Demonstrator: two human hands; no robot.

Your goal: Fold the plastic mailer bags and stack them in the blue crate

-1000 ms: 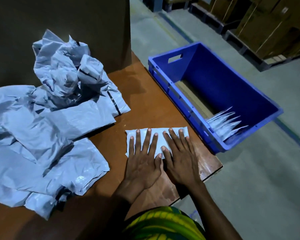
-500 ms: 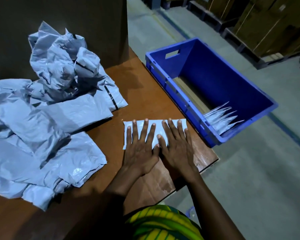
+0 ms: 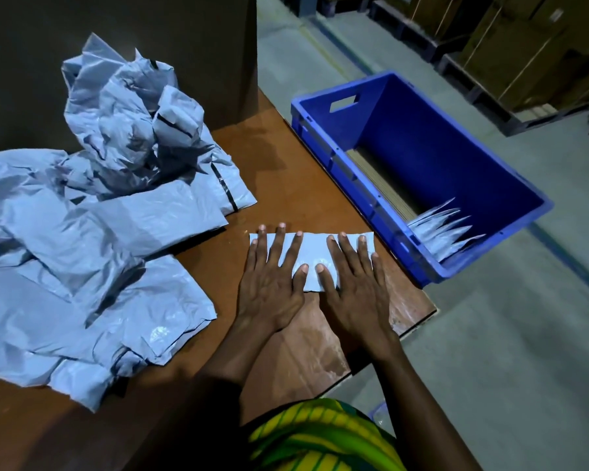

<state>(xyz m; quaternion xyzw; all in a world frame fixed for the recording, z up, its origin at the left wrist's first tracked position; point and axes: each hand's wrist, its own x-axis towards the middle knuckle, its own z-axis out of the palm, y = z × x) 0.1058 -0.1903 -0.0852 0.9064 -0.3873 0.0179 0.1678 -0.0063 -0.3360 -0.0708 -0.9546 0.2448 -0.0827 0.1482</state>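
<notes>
A folded pale grey mailer bag (image 3: 313, 253) lies flat on the brown table (image 3: 286, 185) near its right edge. My left hand (image 3: 269, 283) presses on its left half with straight, spread fingers. My right hand (image 3: 354, 283) lies flat on its right half, fingers straight as well. A loose heap of unfolded grey mailer bags (image 3: 92, 215) covers the left of the table. To the right of the table stands the blue crate (image 3: 439, 154), with several folded bags (image 3: 442, 229) standing on edge at its near end.
A dark cardboard wall (image 3: 116, 35) rises behind the heap. Corrugated cardboard (image 3: 381, 171) lines the crate's bottom. Grey concrete floor (image 3: 490, 351) lies right of the table, with boxes on dark pallets (image 3: 510, 45) at the back right.
My two hands have slid apart along the folded bag, the left one to the left and the right one to the right, flattening it. The bag stays in place.
</notes>
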